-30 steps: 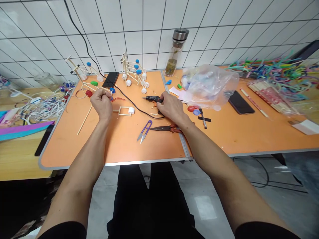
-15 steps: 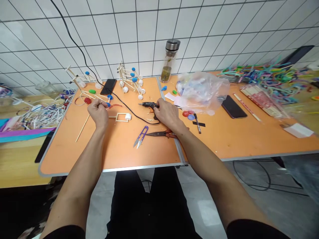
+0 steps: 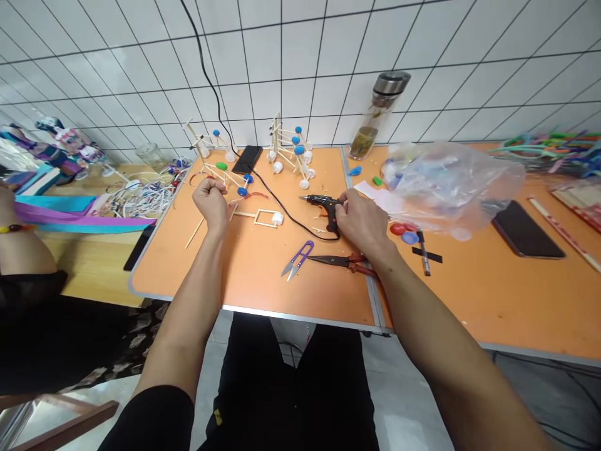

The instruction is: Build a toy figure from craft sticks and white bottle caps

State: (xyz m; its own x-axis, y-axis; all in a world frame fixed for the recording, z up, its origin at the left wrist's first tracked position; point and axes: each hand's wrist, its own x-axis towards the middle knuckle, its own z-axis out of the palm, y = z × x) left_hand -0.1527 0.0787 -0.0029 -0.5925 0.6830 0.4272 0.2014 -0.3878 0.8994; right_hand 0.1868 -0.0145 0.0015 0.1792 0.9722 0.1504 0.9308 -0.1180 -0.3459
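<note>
My left hand [image 3: 210, 199] is closed in a fist at the left of the orange table, beside a stick model with blue and green caps [image 3: 222, 167]. Whatever it may hold is hidden. My right hand [image 3: 362, 220] is also closed, against the rear of a black hot glue gun [image 3: 323, 205] that lies on its side; its curled fingers hide their contents. Between the hands lies a small rectangular stick frame [image 3: 266, 217] with a white cap. Nearer me are purple thread snips [image 3: 298, 259] and long-nosed pliers [image 3: 333, 260] with red-brown handles.
Another stick model [image 3: 288, 149] and a phone [image 3: 247, 159] stand near the tiled wall. A tea bottle [image 3: 375, 119], a plastic bag [image 3: 451, 185] and a second phone [image 3: 528, 230] are to the right. The gun's black cord [image 3: 277, 197] crosses the table. At far left, another person's arm [image 3: 23, 250] shows.
My view has swung left, so the table appears further right and another person's arm has come in. Both hands stay closed in nearly the same places; more of the glue gun's handle shows.
</note>
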